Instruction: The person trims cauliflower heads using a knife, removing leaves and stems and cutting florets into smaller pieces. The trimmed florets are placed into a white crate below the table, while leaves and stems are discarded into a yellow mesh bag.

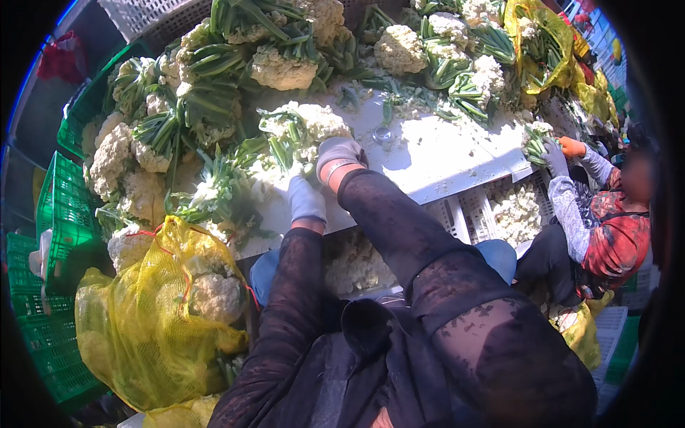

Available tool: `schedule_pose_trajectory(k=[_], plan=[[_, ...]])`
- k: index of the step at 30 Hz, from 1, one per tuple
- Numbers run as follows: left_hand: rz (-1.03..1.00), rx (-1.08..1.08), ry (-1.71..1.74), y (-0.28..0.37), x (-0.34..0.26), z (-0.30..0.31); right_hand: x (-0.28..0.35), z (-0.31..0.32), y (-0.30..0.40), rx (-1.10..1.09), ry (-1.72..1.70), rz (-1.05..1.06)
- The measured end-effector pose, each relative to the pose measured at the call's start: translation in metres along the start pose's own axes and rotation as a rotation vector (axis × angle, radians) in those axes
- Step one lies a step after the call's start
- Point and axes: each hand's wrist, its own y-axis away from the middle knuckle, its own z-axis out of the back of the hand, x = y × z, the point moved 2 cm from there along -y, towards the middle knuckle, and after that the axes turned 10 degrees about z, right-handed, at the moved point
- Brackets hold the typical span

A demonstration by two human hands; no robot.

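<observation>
At the near side of a white tabletop [455, 171], both of my gloved hands are at a cauliflower head [321, 122] with cut green stalks. My left hand [305, 199], in a white glove, is at the stem end, its fingertips partly hidden by glare. My right hand [341, 155], in a greyish glove, is curled against the head's near right side; whether it holds a tool cannot be seen. Leaf trimmings [214, 187] lie left of my hands. A small round metal object [382, 135] rests on the table to the right.
Cauliflowers [283, 69] with leaves are heaped behind and to the left. A yellow mesh bag [155, 321] of cauliflowers stands at lower left beside green crates [67, 214]. White crates of florets [514, 214] sit below the table edge. A co-worker [599, 214] works at the right.
</observation>
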Motion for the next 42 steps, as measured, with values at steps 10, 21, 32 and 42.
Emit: schedule_pose_trajectory(k=[10, 21, 32, 42], plan=[[0.36, 0.182, 0.755, 0.039, -0.068, -0.026, -0.062, 0.019, -0.004, -0.19, 0.195, 0.477], [0.394, 0.138, 0.665, 0.058, -0.092, -0.007, -0.139, 0.026, -0.016, -0.116, 0.295, 0.513], [0.581, 0.355, 0.639, 0.045, -0.115, 0.027, -0.133, -0.045, 0.031, -0.664, -0.083, 0.65], [0.552, 0.357, 0.536, 0.038, -0.112, 0.024, -0.115, -0.025, 0.014, -0.673, 0.115, 0.626]])
